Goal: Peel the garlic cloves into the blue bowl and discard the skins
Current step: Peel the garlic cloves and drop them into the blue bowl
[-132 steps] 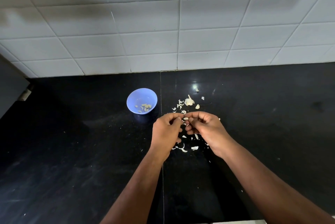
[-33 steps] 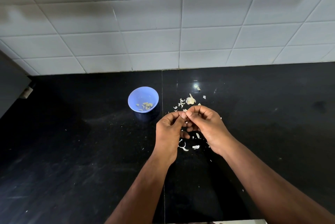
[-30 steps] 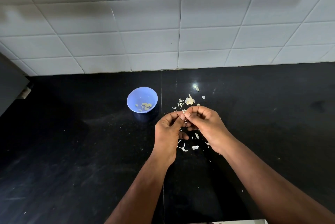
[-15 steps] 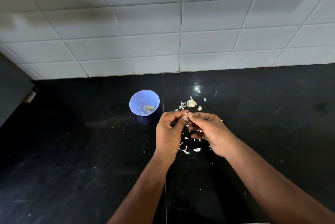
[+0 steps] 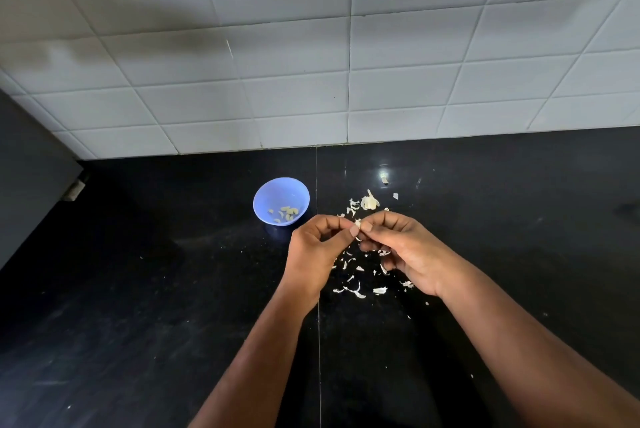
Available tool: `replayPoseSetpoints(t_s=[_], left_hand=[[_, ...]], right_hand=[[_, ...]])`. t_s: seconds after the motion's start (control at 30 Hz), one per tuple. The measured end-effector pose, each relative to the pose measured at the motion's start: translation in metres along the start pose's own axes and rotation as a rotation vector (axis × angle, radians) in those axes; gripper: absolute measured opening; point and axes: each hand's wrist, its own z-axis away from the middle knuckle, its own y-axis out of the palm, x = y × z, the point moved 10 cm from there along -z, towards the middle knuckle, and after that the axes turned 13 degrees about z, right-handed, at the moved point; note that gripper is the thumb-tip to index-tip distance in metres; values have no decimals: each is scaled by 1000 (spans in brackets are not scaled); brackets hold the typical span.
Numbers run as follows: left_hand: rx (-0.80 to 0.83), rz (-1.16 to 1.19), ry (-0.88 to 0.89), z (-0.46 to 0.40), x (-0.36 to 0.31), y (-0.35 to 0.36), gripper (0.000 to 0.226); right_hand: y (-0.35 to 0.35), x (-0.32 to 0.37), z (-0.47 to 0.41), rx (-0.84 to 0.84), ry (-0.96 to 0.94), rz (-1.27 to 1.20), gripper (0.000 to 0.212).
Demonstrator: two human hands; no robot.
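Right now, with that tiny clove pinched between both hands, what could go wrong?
The garlic clove is pinched only at the fingertips of the left hand and right hand, so it might slip and land among the skins on the black counter. Loose skin could also drift into the blue bowl just to the left.

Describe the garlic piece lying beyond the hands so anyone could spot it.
On the black countertop, look right of the blue bowl, just beyond the fingertips. The garlic piece lies among skin scraps; it is the largest pale lump, with a pointed stalk.
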Motion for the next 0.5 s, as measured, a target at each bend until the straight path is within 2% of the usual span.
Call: replayPoseSetpoints(t_s=[0.37, 0.5], left_hand=[[123, -14, -73, 5, 0, 12, 13], [115, 87, -72, 5, -1, 15, 4]], right_hand=[[-9, 5, 5, 57, -30, 54, 8], [-10, 6, 5, 94, -35, 38, 11]])
